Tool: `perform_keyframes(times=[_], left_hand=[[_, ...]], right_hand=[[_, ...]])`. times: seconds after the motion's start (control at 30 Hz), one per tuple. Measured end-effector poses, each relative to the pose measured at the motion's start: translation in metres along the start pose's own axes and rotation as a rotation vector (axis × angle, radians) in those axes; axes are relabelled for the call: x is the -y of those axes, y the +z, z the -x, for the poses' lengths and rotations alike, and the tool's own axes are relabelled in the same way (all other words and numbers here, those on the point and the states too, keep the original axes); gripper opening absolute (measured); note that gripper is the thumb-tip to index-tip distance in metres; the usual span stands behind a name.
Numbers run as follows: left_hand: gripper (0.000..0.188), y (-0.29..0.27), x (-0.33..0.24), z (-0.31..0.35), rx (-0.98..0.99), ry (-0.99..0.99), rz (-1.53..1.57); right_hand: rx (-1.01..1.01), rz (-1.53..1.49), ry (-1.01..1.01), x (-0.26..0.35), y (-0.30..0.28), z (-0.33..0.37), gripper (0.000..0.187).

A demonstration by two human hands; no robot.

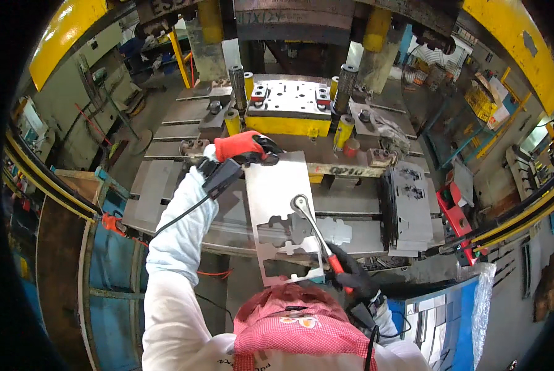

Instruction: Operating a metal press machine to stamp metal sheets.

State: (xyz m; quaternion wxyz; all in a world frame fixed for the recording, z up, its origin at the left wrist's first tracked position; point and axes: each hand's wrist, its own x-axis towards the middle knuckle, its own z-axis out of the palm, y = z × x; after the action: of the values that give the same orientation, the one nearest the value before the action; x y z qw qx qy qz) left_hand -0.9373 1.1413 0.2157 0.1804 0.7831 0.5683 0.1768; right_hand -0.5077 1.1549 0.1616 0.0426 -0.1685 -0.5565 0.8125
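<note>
My left hand (pixel 245 148), in a red and black glove, is closed on the far edge of a long metal sheet (pixel 280 182). The near half of this sheet has shaped cut-outs, with narrow strips of metal around them. In my right hand (pixel 358 279), in a black glove, is a ratchet wrench (pixel 317 232) with a red handle. Its round head lies over the middle of the sheet, pointing away from me. The sheet's near right corner comes close to the right glove; whether they touch is hidden. Beyond the left hand stands a die block (pixel 289 125) with a yellow base.
Stacked flat metal parts (pixel 410 207) sit on the press bed's right side. Guide posts (pixel 346 86) rise beside the die. A blue bin (pixel 441 321) holds metal pieces at the near right. A wooden-topped blue frame (pixel 113 266) stands at left. Dark cables hang from my wrists.
</note>
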Motion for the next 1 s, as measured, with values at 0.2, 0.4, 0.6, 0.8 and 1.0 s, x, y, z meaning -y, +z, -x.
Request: perform_keyframes(times=[0.2,0.4,0.6,0.8,1.0], left_hand=[[0.052,0.0,0.026,-0.008,-0.283,-0.141,1.708],[0.06,0.081,0.022,0.007,-0.852,-0.153,1.826],[0.053,0.091,-0.077,-0.028,-0.721,-0.14,1.728],[0.045,0.094,-0.067,-0.043,-0.791,-0.116,1.787],[0.044,0.098,-0.059,-0.05,-0.852,-0.078,1.809]], right_hand=[[-0.171,-0.297,-0.209,0.003,-0.007,-0.039,0.073],[-0.182,-0.239,-0.336,0.077,-0.034,-0.139,0.047],[-0.112,-0.277,-0.262,0.102,-0.059,-0.195,0.035],[-0.054,-0.32,-0.243,0.096,-0.064,-0.204,0.037],[-0.081,-0.148,-0.254,0.104,-0.075,-0.205,0.046]])
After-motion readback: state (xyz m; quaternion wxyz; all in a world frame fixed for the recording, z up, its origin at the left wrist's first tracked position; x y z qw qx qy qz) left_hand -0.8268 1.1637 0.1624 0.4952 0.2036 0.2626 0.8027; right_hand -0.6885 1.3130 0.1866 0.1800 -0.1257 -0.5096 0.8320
